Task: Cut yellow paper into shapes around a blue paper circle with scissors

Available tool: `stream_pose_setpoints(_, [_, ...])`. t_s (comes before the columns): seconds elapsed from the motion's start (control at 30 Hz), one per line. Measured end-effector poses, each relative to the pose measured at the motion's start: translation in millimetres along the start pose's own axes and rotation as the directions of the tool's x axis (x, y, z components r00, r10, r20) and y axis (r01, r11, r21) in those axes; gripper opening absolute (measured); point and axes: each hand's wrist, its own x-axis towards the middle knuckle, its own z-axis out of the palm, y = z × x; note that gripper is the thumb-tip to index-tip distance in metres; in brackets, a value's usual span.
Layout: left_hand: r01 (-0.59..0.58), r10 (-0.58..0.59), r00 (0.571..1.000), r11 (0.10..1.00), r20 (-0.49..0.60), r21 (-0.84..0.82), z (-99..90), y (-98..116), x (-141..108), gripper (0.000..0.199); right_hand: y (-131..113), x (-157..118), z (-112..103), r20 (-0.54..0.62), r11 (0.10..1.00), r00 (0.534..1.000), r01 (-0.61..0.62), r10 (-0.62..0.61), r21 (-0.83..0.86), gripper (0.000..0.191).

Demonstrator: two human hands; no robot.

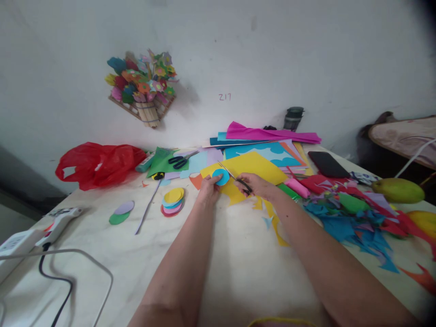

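Two hands meet over the pale table (pixel 238 272). My left hand (pixel 208 190) pinches a small round blue paper disc (pixel 221 176) by its edge, lifting it just above a yellow paper sheet (pixel 250 165), so the blades can reach its rim. My right hand (pixel 257 185) grips small black-handled scissors (pixel 235 177), tips touching the disc. A stack of coloured paper circles (pixel 172 201) lies left, near.

Two bare forearms, no sleeves in view, hands (pixel 208 190) without rings or gloves
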Motion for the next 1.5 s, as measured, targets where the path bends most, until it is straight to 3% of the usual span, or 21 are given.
stream_pose_setpoints(0.37, [-0.005, 0.005, 1.000, 1.000, 0.005, -0.011, 4.6, 2, -4, 0.020, 10, 7, -3, 0.014, 0.998, 0.999, 0.029, -0.030, 0.048, 0.039])
stream_pose_setpoints(1.03, [0.019, -0.019, 0.999, 1.000, -0.034, -0.021, 11.6, 7, -11, 0.018, 8, 6, 0, -0.024, 0.998, 0.999, -0.028, 0.029, 0.059, 0.033])
stream_pose_setpoints(1.27, [0.021, -0.023, 0.999, 0.999, -0.043, -0.036, 10.2, 6, -10, 0.022, 1, -1, 1, -0.012, 0.999, 1.000, 0.006, -0.005, 0.036, 0.031])
stream_pose_setpoints(1.5, [0.027, -0.027, 1.000, 1.000, 0.003, 0.006, 8.9, 4, -10, 0.025, 0, -2, 2, 0.000, 1.000, 1.000, 0.006, -0.006, 0.023, 0.033])
